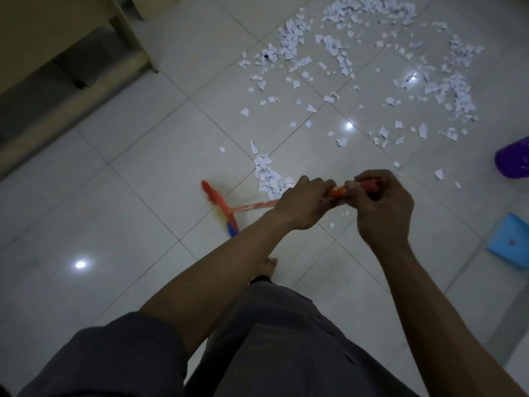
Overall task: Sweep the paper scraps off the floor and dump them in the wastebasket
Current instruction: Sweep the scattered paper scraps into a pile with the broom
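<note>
Both hands hold an orange broom: my left hand (303, 204) grips the handle lower down and my right hand (380, 207) grips its top end. The broom head (220, 209), blurred, sits on the white tiled floor to the left of my hands. White paper scraps (369, 55) lie scattered widely over the far floor, and a small heap (269, 176) lies just beyond my left hand. A purple wastebasket (513, 160) shows at the right edge. A blue dustpan (512, 240) lies below it on the floor.
A beige piece of furniture (60, 61) with a low base stands at the upper left. My bare foot (267, 266) and dark-clothed legs fill the lower centre. Ceiling lights reflect off the glossy tiles.
</note>
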